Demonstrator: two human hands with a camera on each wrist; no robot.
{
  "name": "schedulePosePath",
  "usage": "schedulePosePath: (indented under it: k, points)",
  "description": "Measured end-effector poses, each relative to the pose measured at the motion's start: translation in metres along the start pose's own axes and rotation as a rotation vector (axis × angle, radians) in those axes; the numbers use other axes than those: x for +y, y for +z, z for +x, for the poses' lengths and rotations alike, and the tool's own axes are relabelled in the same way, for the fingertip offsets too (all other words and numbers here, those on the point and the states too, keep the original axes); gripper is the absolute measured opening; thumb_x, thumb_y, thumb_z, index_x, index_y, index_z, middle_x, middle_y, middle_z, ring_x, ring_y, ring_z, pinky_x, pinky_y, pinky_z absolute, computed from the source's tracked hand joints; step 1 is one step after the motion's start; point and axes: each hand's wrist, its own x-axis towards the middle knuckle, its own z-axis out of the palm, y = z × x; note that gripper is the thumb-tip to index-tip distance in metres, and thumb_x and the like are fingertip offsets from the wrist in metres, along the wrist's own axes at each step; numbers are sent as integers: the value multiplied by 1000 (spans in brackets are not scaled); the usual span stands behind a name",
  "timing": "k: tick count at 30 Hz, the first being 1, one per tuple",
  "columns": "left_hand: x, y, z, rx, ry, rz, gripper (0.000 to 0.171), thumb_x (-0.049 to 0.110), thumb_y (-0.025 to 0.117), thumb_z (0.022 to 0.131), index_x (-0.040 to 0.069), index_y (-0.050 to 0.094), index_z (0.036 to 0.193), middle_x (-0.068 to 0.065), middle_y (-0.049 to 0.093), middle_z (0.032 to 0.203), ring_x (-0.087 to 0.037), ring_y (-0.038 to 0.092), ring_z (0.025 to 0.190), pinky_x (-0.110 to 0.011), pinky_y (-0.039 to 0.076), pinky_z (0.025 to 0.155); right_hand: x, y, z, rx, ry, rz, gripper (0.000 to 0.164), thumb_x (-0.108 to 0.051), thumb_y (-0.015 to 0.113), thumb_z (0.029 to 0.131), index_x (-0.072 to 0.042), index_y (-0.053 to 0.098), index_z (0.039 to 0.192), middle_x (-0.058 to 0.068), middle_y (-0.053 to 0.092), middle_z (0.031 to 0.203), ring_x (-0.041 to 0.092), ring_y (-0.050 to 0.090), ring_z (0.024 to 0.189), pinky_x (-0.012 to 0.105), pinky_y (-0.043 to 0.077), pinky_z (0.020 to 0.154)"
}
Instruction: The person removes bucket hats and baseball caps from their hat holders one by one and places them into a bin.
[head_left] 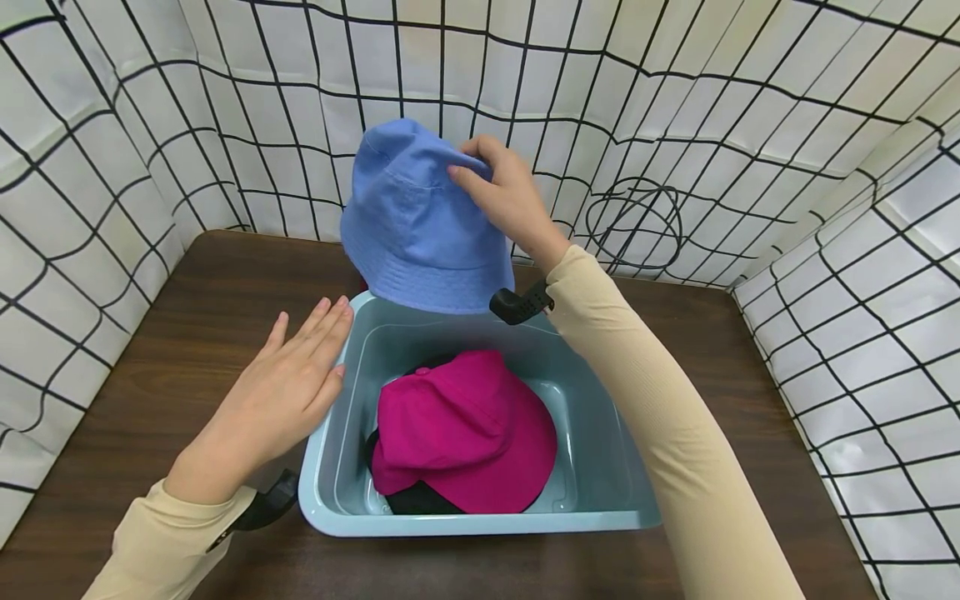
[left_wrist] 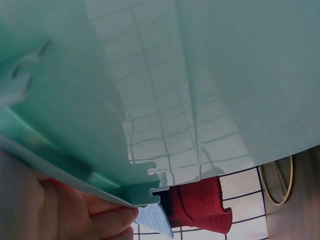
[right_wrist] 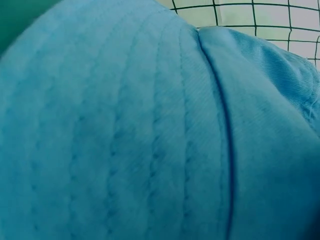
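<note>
My right hand (head_left: 510, 192) pinches the crown of a blue bucket hat (head_left: 420, 217) between thumb and fingers. The hat hangs brim down over the far rim of a light blue plastic tub (head_left: 480, 525); in the right wrist view the stitched brim (right_wrist: 125, 125) fills most of the picture. Inside the tub lies a magenta baseball cap (head_left: 465, 425), with a black item (head_left: 423, 500) partly hidden beneath it. My left hand (head_left: 281, 387) has straight fingers at the tub's left rim. In the left wrist view its fingers (left_wrist: 112, 220) show beside the tub's wall.
Brown wood-grain table surface (head_left: 720, 367) surrounds the tub. Behind it stand white curtains with a black grid (head_left: 315, 133), and a coiled dark cable (head_left: 637, 221) is at the back right. A dark red cloth item (left_wrist: 200, 205) appears beyond the tub in the left wrist view.
</note>
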Motion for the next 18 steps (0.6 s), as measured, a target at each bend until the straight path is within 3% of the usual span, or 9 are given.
schedulePosePath:
  k: [4,11,18]
  points:
    - [0,1,0,4,1,0,58,20,45,96,-5,28,145,-18,25,152,-33,18,141,-54,5,112,-1,1,3,-14,-26,-70,31,-26,66,89,-7,66,112,3,66,108,9,57,97,21,44,85]
    - [-1,2,0,25,20,-3,58,20,45,95,-6,27,145,-19,25,152,-33,17,141,-54,4,112,-4,-5,-1,27,-25,-28,21,-19,67,88,-3,72,101,4,65,98,11,54,89,21,42,77]
    - [-1,2,-1,23,16,-3,59,20,46,95,-6,27,145,-19,25,152,-34,18,141,-54,4,112,-5,-13,-5,46,-9,11,14,-13,63,91,0,68,95,5,64,90,11,52,82,22,42,75]
